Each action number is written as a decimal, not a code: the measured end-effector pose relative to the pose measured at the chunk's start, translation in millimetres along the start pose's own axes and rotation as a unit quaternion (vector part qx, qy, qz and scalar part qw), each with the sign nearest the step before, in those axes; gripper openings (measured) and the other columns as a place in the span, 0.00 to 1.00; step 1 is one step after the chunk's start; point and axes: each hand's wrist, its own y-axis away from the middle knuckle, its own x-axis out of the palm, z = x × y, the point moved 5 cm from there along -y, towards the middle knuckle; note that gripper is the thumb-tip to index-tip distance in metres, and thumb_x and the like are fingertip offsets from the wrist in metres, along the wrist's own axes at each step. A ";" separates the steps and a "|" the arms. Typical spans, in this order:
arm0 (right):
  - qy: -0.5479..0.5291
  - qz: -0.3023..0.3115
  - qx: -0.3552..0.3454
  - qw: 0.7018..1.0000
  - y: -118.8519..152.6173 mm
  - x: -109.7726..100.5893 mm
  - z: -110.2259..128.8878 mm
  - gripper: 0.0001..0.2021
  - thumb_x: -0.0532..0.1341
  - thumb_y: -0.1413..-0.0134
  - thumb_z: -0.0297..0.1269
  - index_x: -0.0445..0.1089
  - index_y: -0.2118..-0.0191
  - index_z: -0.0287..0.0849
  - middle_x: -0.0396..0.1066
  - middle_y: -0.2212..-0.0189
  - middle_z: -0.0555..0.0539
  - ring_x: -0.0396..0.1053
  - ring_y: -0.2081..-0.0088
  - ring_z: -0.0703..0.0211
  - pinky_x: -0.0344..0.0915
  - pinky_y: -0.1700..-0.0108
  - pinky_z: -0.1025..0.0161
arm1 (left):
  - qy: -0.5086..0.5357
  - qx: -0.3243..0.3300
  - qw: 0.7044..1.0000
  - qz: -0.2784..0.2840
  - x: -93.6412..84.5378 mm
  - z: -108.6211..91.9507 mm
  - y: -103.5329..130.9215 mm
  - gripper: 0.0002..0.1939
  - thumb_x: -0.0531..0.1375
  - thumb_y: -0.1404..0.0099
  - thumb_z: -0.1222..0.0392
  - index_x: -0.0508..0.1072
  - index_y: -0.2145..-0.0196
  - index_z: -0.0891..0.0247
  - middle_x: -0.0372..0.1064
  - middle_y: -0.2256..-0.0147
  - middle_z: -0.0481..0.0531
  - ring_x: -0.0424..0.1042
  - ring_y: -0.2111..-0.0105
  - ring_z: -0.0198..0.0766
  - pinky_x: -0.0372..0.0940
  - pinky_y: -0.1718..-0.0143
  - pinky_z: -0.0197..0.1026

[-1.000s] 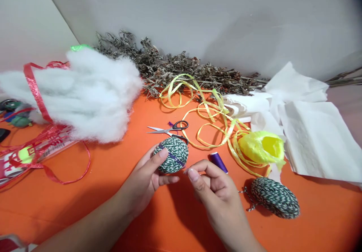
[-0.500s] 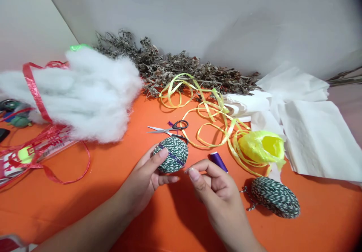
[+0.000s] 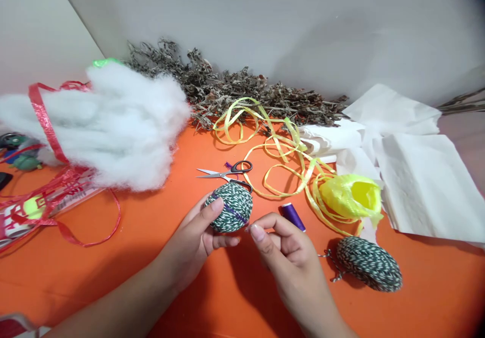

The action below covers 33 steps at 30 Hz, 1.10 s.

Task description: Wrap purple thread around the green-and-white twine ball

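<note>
A round green-and-white woven ball (image 3: 233, 207) with purple stitching across it sits in my left hand (image 3: 200, 232), the thumb pressed on its side. Just right of it, my right hand (image 3: 284, 247) is closed in a pinch of thumb and forefinger; what the fingertips hold is too small to name. Open-bladed scissors (image 3: 223, 175) lie behind the ball, which hides part of one handle. A purple thread spool (image 3: 293, 217) rests beyond my right hand. A second green-and-white yarn bundle (image 3: 369, 264) lies to the right.
White fluffy stuffing (image 3: 132, 126) and red ribbon (image 3: 45, 115) fill the left side. Dried plants (image 3: 242, 90) lie along the wall. Loose yellow ribbon (image 3: 278, 194) runs to a yellow roll (image 3: 346, 196); white sheets (image 3: 428, 186) are at the right, on the orange surface (image 3: 151, 287).
My right hand has shifted very slightly left toward the ball. The ball has turned a little in my left hand.
</note>
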 end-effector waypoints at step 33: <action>0.001 0.019 0.013 1.000 0.7 3.1 -4.5 0.15 0.64 0.39 0.48 0.71 0.68 0.42 0.69 0.79 0.52 0.64 0.76 0.65 0.64 0.70 0.67 | 0.086 -0.042 0.995 0.038 7.7 1.3 1.4 0.16 0.55 0.27 0.55 0.79 0.56 0.68 0.80 0.62 0.61 0.79 0.67 0.41 0.78 0.69 0.41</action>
